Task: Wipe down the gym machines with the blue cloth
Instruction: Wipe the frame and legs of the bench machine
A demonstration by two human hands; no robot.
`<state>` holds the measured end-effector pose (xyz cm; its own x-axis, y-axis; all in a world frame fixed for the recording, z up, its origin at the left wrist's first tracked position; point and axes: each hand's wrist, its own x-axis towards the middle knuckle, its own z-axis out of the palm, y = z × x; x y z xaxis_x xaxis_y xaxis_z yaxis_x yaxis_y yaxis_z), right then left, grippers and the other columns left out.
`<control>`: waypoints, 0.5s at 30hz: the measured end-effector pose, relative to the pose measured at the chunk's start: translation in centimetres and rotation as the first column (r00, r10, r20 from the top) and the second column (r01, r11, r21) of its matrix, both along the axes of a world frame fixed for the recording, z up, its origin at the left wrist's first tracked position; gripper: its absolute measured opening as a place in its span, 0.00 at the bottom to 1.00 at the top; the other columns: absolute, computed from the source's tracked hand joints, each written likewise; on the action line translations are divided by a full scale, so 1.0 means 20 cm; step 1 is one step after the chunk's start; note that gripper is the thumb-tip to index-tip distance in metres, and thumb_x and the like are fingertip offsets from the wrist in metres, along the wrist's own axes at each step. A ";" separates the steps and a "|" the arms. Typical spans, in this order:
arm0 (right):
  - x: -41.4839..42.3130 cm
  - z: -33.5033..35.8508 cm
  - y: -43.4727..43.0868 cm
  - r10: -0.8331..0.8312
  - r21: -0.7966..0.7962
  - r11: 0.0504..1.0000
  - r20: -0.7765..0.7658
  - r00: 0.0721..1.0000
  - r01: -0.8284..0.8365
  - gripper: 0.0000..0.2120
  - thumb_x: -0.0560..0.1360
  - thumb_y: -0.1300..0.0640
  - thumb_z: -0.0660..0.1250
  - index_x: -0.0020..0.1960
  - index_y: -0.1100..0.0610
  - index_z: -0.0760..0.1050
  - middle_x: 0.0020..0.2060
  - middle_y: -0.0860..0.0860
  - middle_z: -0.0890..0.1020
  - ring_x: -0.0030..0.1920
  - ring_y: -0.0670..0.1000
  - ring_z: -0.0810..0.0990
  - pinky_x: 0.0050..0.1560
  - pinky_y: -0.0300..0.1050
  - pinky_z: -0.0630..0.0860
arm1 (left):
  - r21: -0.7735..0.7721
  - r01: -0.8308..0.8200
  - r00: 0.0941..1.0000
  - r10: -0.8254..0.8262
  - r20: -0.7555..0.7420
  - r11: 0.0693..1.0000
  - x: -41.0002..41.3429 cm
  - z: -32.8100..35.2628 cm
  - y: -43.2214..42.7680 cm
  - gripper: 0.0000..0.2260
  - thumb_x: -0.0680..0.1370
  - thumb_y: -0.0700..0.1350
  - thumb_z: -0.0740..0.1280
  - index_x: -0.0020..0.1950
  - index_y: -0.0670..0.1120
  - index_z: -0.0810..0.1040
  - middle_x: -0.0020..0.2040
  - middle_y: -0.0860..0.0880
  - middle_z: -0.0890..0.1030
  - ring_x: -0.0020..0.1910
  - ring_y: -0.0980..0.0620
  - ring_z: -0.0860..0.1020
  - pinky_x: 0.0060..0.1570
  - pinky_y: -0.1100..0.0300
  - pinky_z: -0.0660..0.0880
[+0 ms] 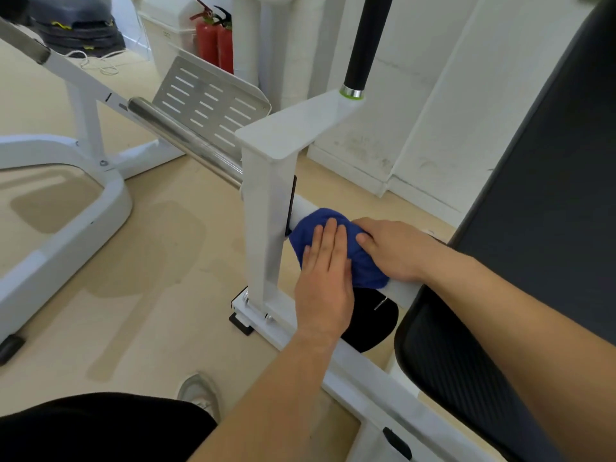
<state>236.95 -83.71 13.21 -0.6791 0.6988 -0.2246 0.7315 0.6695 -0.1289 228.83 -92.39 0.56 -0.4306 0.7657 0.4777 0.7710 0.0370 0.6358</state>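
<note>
The blue cloth (363, 265) is lying bunched over a white bar (301, 208) of the gym machine, at the end of the bar where it is meeting the upright white post (263, 228). The cloth is touching the post's edge and is draping down the near side of the bar.

The left hand (325, 278) is pressing flat on the near side of the cloth, with its fingers straight and close together, pointing up along the post. The right hand (393, 248) is gripping the cloth from above: its fingers are curling over the far side of the bar and its thumb is lying on top of the cloth, just beside the left hand's fingertips.

The bar's other end is running under a black seat pad (450, 361), and a tall dark back pad (550, 178) is rising at the right. A chrome tube (186, 141) is sloping away from the post, with a slotted metal plate (213, 101) standing behind it. A black handle (363, 41) is sticking up from the flat top of the post. Two red fire extinguishers (216, 45) are standing by the far wall. A light shoe (200, 391) is resting on the beige floor (150, 278).
</note>
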 end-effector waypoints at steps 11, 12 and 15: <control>-0.13 -0.10 -0.12 -0.367 0.150 0.911 -0.130 0.921 0.384 0.13 0.84 0.58 0.53 0.66 0.60 0.66 0.62 0.58 0.72 0.61 0.61 0.73 0.57 0.51 0.69 | -0.139 0.241 0.949 -0.264 -0.175 0.960 -0.30 0.20 0.13 0.17 0.83 0.44 0.53 0.70 0.47 0.71 0.69 0.51 0.74 0.73 0.51 0.66 0.75 0.53 0.57; -0.12 -0.12 -0.19 -0.365 0.220 0.890 -0.186 0.912 0.400 0.16 0.84 0.58 0.53 0.70 0.61 0.64 0.64 0.58 0.70 0.62 0.60 0.72 0.60 0.50 0.69 | -0.129 0.265 0.943 -0.285 -0.173 0.955 -0.31 0.18 0.09 0.19 0.83 0.43 0.55 0.74 0.47 0.69 0.73 0.51 0.70 0.76 0.52 0.62 0.76 0.56 0.53; -0.09 -0.22 -0.33 -0.339 0.279 0.842 -0.390 0.856 0.461 0.27 0.79 0.61 0.62 0.75 0.63 0.59 0.65 0.58 0.71 0.61 0.57 0.74 0.62 0.48 0.71 | -0.172 0.374 0.901 -0.401 -0.164 0.911 -0.36 0.21 0.03 0.22 0.82 0.39 0.59 0.76 0.46 0.65 0.77 0.51 0.64 0.78 0.54 0.56 0.75 0.65 0.46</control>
<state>235.14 -90.29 8.83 -0.3117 0.9130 0.2631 0.9046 0.3699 -0.2118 221.55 -91.81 4.74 0.0032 0.9153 0.4028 0.8478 -0.2160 0.4843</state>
